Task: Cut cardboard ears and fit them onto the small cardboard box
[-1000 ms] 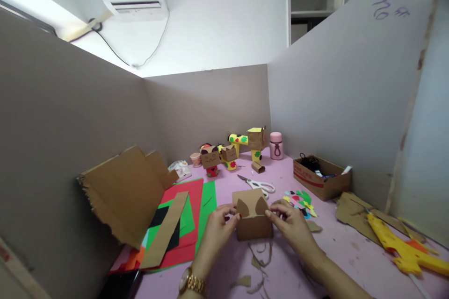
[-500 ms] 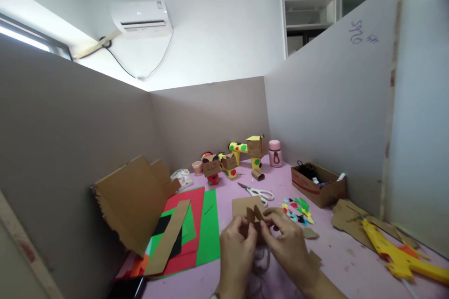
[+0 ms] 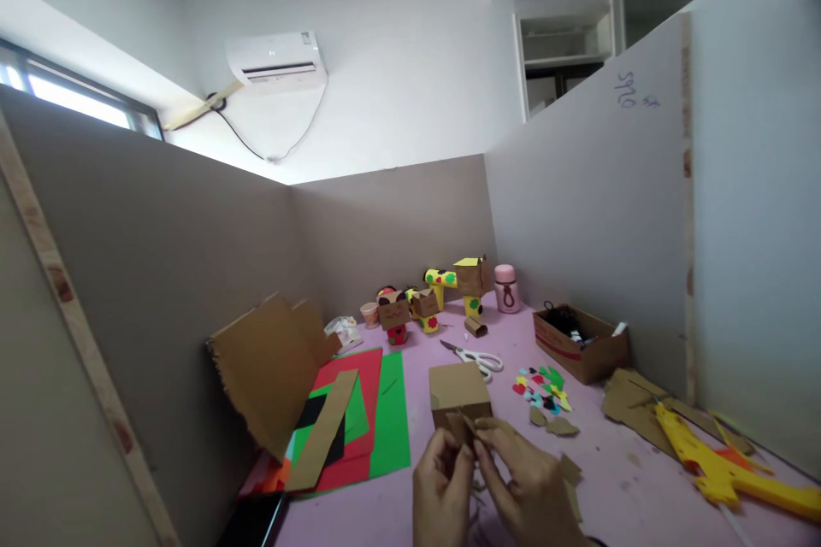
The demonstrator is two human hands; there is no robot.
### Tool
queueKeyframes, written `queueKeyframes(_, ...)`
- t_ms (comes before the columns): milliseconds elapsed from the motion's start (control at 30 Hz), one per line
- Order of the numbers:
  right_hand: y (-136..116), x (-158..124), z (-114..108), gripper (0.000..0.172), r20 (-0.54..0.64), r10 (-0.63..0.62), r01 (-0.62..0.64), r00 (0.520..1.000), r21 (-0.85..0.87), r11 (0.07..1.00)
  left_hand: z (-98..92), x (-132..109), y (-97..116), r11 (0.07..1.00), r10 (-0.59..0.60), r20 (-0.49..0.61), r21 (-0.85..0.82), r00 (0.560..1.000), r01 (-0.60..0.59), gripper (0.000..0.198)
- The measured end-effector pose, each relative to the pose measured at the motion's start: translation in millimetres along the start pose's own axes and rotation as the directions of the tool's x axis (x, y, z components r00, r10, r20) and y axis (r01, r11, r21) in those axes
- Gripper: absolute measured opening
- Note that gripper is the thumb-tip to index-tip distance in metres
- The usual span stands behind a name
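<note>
A small brown cardboard box (image 3: 457, 390) stands on the pink table (image 3: 641, 479) just beyond my hands. My left hand (image 3: 442, 487) and my right hand (image 3: 529, 483) meet low in the view, fingers pinched together on a small brown cardboard cut-out piece (image 3: 463, 426) held in front of the box. Both hands are closed on that piece, which is only partly visible between the fingertips.
White-handled scissors (image 3: 475, 355) lie behind the box. Coloured paper shapes (image 3: 542, 385) and cardboard scraps lie to the right, with an open carton (image 3: 581, 342) and a yellow glue gun (image 3: 718, 466). Red, green and black sheets (image 3: 365, 427) and leaning cardboard (image 3: 269, 367) fill the left. Cardboard figures (image 3: 427, 303) stand at the back.
My hands left the box's sides and drew back toward me, now pinching a small cardboard piece. The box stands free on the table. The camera tilted upward.
</note>
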State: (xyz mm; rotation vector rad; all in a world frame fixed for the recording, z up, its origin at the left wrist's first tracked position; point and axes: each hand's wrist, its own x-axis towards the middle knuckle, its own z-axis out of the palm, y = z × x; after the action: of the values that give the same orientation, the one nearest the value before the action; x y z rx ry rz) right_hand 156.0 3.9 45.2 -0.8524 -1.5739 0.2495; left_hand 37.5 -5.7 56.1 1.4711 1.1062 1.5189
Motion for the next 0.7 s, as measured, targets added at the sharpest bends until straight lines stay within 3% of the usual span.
queueKeyframes(133,11,8,-1,0.020,-0.003,0.274,-0.270,0.962,0.151,0.951,-12.8,4,-7,0.997,-0.068,0.004,-0.042,0.998,0.068,0.029)
queueKeyframes(333,37,8,5,0.027,0.138,0.554,-0.564,0.821,0.350,0.748,-20.4,10,-22,0.989,-0.113,0.028,0.103,0.993,0.109,0.032)
queueKeyframes(500,44,-5,9,0.026,0.215,0.653,-0.676,0.727,0.390,0.625,-16.9,6,-34,0.981,-0.127,0.030,0.153,0.991,0.121,0.025)
queueKeyframes(700,46,-13,12,0.026,0.266,0.658,-0.705,0.705,0.357,0.612,-17.8,1,-46,0.967,-0.120,0.035,0.230,0.992,0.109,0.022)
